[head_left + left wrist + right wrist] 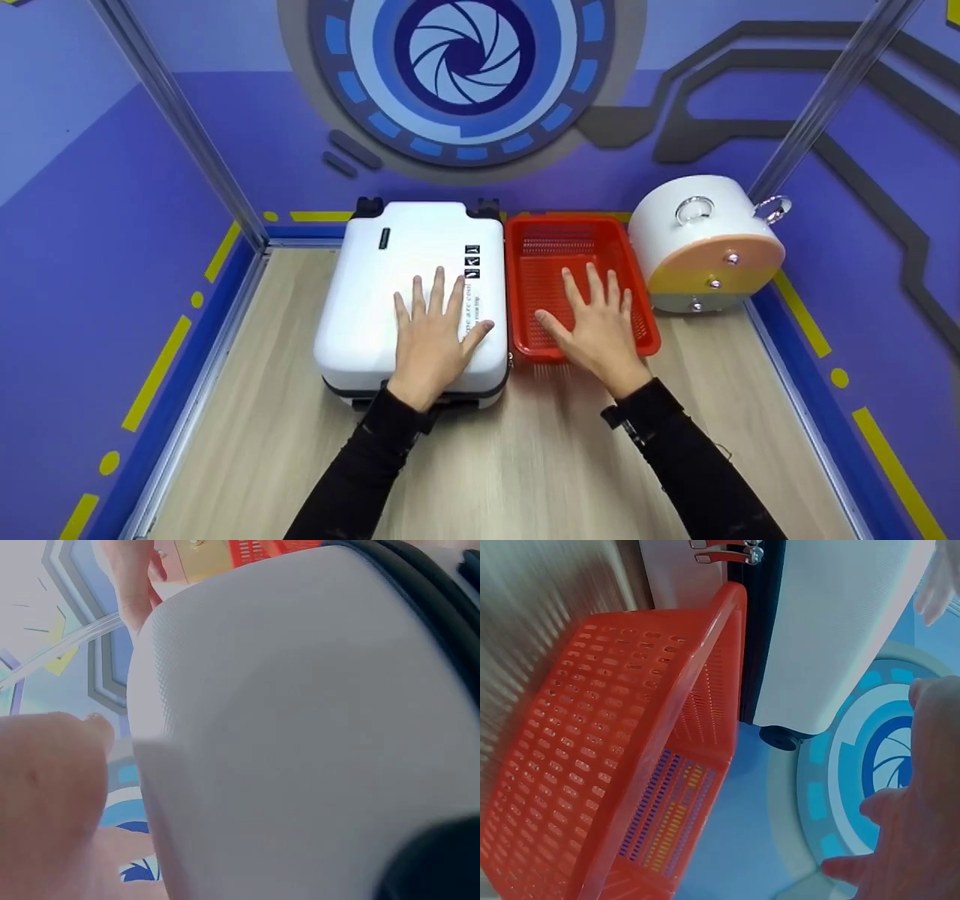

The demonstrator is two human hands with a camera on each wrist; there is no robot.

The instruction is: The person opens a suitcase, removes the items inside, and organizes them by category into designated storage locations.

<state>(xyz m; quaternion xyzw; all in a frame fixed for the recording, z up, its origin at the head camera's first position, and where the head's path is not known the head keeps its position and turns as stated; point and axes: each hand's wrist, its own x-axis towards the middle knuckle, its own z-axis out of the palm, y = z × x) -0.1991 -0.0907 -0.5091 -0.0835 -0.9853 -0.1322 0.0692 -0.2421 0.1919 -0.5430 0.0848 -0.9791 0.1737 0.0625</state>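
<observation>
A white suitcase [367, 307] lies flat on the wooden surface. Over its lid my left hand [430, 337] is held with fingers spread, and the left wrist view shows a gap between that hand [52, 787] and the suitcase shell [285, 712]. Beside the suitcase stands a red plastic basket [536, 300] with slotted walls. My right hand [600, 334], fingers spread, is above this basket and holds nothing. In the right wrist view, the right hand [922, 802] appears at the edge, apart from the basket [592, 742]. Zipper pulls [727, 556] hang on the suitcase's side.
A white rounded drawer box [675, 217] with orange, yellow and grey-green drawer fronts stands right of the basket. It has clear ring handles on top. Purple panels [247, 142] with metal corner posts [191, 127] enclose the back and sides. Bare wooden surface [525, 465] lies in front.
</observation>
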